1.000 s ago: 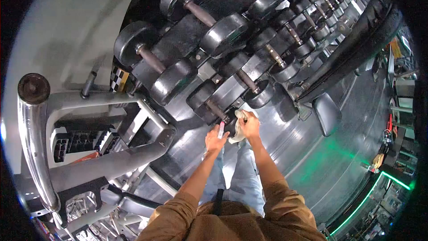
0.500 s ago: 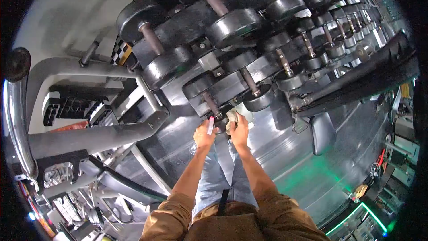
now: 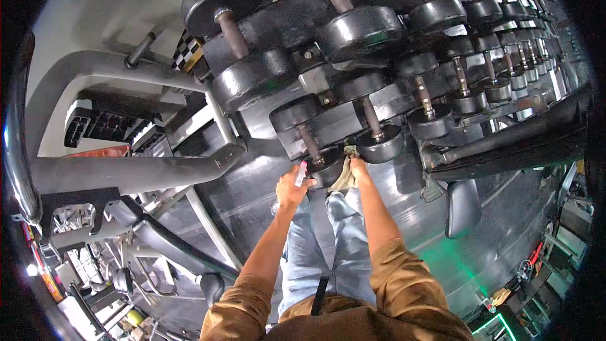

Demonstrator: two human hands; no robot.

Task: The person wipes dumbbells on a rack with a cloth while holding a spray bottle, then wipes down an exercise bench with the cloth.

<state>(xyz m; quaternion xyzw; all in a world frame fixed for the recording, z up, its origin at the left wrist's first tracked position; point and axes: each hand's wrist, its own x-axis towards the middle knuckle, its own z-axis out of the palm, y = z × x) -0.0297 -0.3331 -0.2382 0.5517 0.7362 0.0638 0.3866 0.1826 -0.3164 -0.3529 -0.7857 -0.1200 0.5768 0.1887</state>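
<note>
My left hand (image 3: 291, 187) is wrapped round a white spray bottle (image 3: 301, 173) with a pink-red top, beside the lower head of the nearest dumbbell (image 3: 310, 142) on the lower rack. On that head's other side, my right hand (image 3: 359, 169) grips a beige cloth (image 3: 344, 179), which hangs down from the fingers. The cloth lies between this dumbbell and the neighbouring one (image 3: 372, 118). Whether the cloth touches either dumbbell is hard to tell.
Larger dumbbells (image 3: 254, 77) rest on the upper rack. A grey metal machine frame (image 3: 132, 175) stands at the left, with a black padded bench (image 3: 180, 246) below it. At the right hang a long black pad (image 3: 514, 142) and a smaller one (image 3: 463, 208).
My right hand has moved right and slightly up, and the bunched cloth now hangs loose. My left hand still holds the bottle near the dumbbell. The view has shifted a little.
</note>
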